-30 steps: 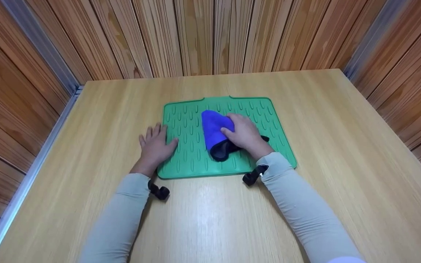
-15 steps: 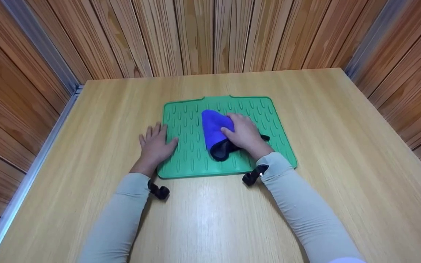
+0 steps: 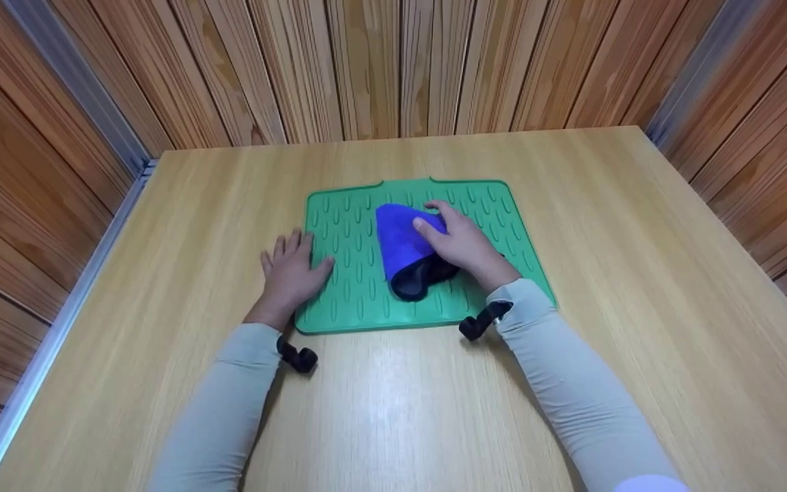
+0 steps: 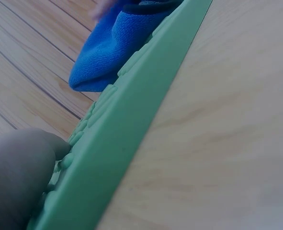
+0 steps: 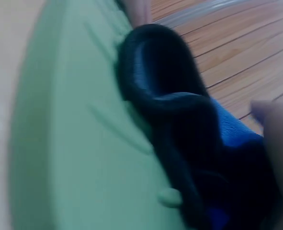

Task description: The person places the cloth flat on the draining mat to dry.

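Blue cloth (image 3: 400, 236) lies bunched near the middle of the green mat (image 3: 346, 304), folded over on itself rather than spread flat. Its colour is a strong violet-blue from your head camera and a plainer blue from the left wrist, where the surface shows a fuzzy, towel-like nap. Black edging (image 3: 407, 282) runs along the side nearest you, curling into a rounded, hollow fold; the right wrist view looks straight into that hollow, though softly blurred. At its far left the cloth narrows to a blunt blue corner.

Your right hand (image 3: 467, 244) is over the right part of the cloth, thumb and fingers parted and loosely bent, without gripping it; you cannot tell from these views whether the fingertips touch it. Your left hand (image 3: 291, 273) lies open at the mat's left edge, fingers spread, its thumb over the mat.

Under the cloth, the mat carries rows of raised, elongated bumps inside a low rim. It sits on your pale wooden table (image 3: 380, 403). Pale sleeves cover both your forearms, with a black strap (image 3: 486, 320) at the right wrist. Beyond stands a wood-panelled wall (image 3: 366, 68).
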A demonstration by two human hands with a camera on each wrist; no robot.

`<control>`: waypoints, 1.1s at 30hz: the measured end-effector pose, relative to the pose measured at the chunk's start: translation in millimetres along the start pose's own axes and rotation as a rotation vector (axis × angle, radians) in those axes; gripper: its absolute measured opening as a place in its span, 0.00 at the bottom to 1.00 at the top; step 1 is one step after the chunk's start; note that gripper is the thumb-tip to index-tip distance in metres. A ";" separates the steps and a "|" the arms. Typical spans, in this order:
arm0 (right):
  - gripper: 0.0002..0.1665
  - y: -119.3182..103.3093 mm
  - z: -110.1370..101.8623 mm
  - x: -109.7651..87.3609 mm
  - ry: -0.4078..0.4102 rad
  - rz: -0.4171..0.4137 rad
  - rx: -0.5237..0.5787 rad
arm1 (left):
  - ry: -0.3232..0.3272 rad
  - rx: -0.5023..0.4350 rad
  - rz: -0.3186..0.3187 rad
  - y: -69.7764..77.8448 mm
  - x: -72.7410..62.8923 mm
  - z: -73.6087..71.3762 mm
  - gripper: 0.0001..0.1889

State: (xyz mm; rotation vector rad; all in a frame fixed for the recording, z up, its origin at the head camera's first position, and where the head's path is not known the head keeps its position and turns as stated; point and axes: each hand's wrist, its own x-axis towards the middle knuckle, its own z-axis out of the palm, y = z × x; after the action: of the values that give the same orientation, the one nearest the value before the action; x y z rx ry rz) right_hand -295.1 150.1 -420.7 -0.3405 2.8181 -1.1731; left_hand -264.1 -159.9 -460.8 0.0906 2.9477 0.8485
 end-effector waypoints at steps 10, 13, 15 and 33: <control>0.40 7.4 -23.5 -1.7 0.020 0.016 0.168 | -0.004 -0.040 -0.007 3.9 -0.1 -0.4 0.41; 0.38 15.4 -29.2 -3.9 0.031 0.009 0.206 | -0.013 -0.064 -0.014 10.6 -1.2 1.2 0.41; 0.38 21.1 -32.3 -6.5 0.027 0.004 0.228 | -0.012 -0.074 -0.022 17.0 -3.3 2.2 0.41; 0.29 61.3 -41.9 -30.0 -0.007 -0.102 0.310 | -0.112 -0.068 0.141 58.8 -22.9 18.3 0.47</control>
State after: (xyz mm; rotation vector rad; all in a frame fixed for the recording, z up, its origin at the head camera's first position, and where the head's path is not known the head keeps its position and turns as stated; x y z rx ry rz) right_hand -282.9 227.9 -435.2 -0.4660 2.5816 -1.5964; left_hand -237.6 -102.2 -443.7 0.3340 2.8320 0.9275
